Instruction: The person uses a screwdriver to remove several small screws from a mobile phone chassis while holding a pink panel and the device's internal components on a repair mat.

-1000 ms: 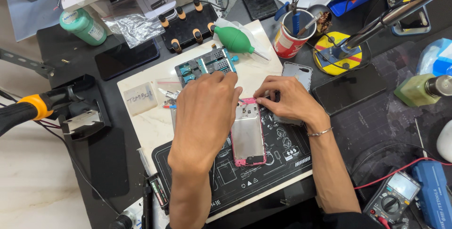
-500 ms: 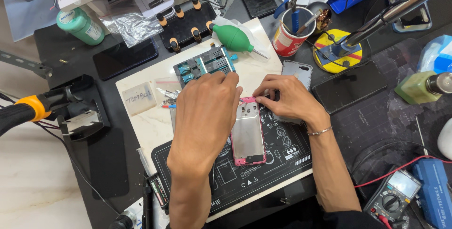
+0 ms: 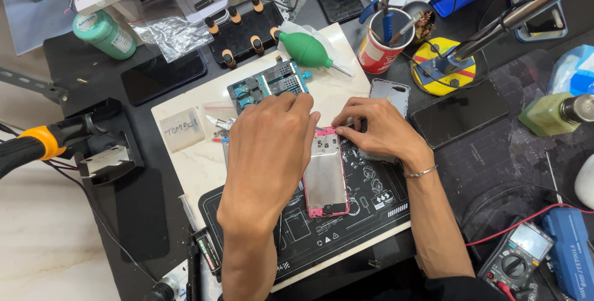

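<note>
An opened pink phone frame [image 3: 326,177] with a silvery metal inner plate lies on a black work mat [image 3: 346,230]. My left hand [image 3: 269,146] rests over the frame's left side, its fingertips meeting at the top edge. My right hand [image 3: 377,129] pinches the frame's top right corner; a thin bracelet circles that wrist. What the fingertips grip is hidden, possibly a small part. A grey phone back cover [image 3: 391,94] lies just beyond my right hand.
A blue circuit-board holder [image 3: 266,84], green air blower [image 3: 305,50], red tool cup [image 3: 378,47], green bottle [image 3: 105,32], dark phones [image 3: 461,112], multimeter [image 3: 516,254], and an orange-handled tool [image 3: 43,143] at the left surround the white slab [image 3: 198,165].
Both hands stay at the top of the pink frame; the fingertips have shifted only slightly. The frame has not moved.
</note>
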